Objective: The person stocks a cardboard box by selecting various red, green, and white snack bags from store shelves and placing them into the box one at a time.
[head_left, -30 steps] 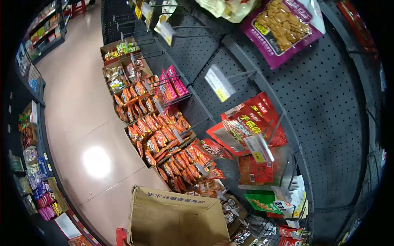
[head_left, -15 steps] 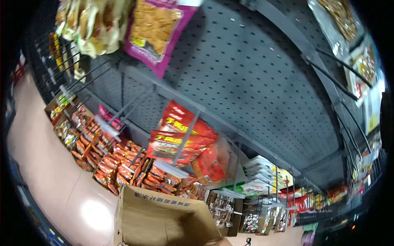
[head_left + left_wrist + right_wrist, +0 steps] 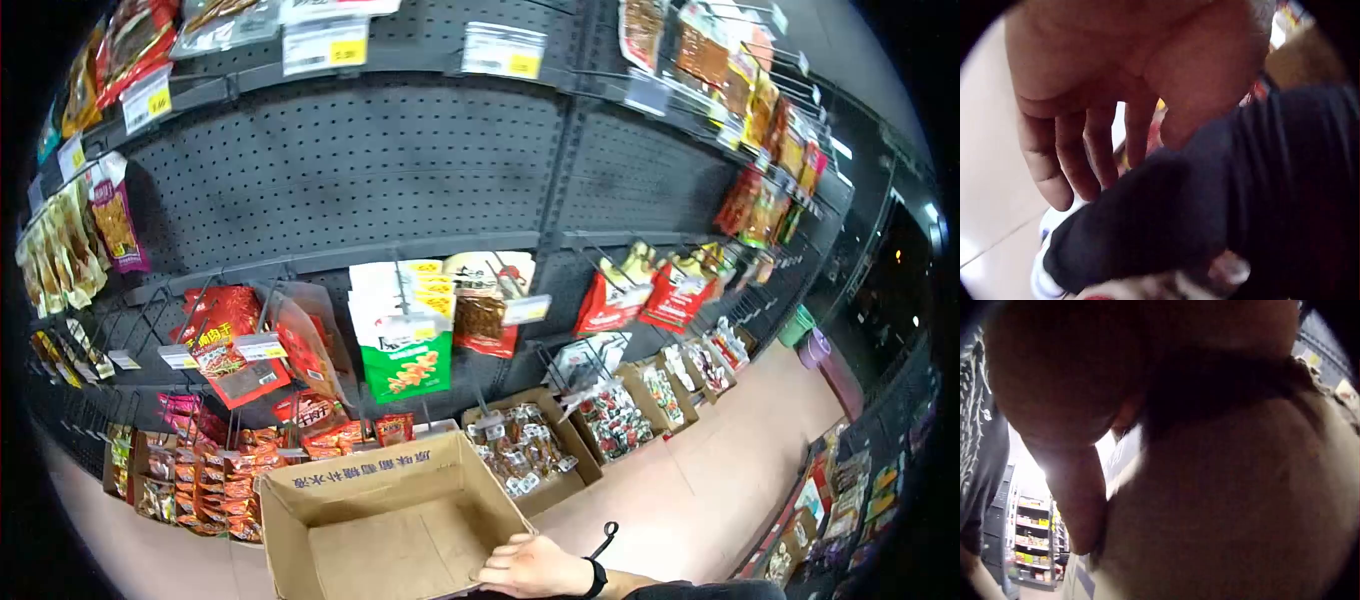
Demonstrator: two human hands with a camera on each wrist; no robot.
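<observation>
At shelf front | right hand grips cardboard box, Chinese print | left hand relaxed, empty

A dark pegboard wall is seen across the upper half of the head view, with yellow and white price tags fixed along its top rail at 12 o'clock. Near the centre a green and white packet is hung on a hook, and just beside it, toward 3 o'clock, a brown packet. Red packets are hung at 9 o'clock, and pale yellow packets further out at 9 o'clock. Orange packets are stacked in trays at 8 o'clock. Open cartons of wrapped sweets are placed at 5 o'clock on the beige floor. A purple bin is seen at 3 o'clock.
</observation>
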